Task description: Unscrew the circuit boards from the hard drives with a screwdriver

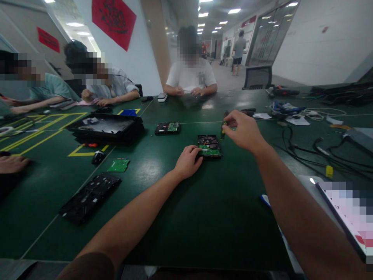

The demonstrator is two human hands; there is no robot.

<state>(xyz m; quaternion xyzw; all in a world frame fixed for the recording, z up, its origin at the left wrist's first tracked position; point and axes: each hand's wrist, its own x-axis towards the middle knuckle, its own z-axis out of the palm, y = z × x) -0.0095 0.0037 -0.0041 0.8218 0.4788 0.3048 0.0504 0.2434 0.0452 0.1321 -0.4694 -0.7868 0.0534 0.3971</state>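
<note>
A hard drive lies on the green table in front of me, its green circuit board facing up at the near end. My left hand grips the drive's near left corner, fingertips over the board. Just past the drive's right side, my right hand pinches a slim upright tool with a yellow and dark handle, which looks like a screwdriver. Its lower end is too small to make out. Farther back on the left lies a second hard drive.
A loose green circuit board, a black drive tray and a mouse lie to the left, below a stack of black trays. Black cables and a screen occupy the right. Several people sit around the table.
</note>
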